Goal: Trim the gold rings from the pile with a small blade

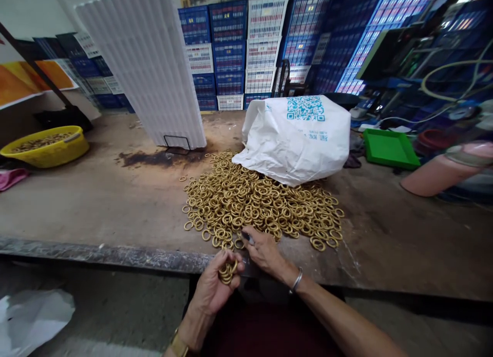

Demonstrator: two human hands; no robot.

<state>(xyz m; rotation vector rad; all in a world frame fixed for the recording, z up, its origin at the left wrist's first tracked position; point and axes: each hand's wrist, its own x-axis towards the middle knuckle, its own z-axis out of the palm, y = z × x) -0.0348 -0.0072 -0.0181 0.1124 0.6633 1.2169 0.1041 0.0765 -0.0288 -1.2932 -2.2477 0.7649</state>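
Observation:
My left hand (216, 282) is cupped palm up just in front of the table edge, its fingers curled around several brass-coloured rings (228, 271). At the front of a wide heap of the same rings (254, 203), my right hand (264, 251) reaches down with its fingers bent together. Something dark and grey shows at those fingertips, too small to make out. A single ring (239, 243) lies right beside them. Behind the heap, a white woven sack (298, 141) lies on its side with its mouth toward the rings.
A yellow basin (46, 149) of rings stands at the left of the table (96, 203). A white corrugated panel (150, 69) stands upright behind a wire stand (177, 144). At the right are a green tray (391, 147) and a pink cylinder (439, 172). Stacked crates (229, 51) line the back.

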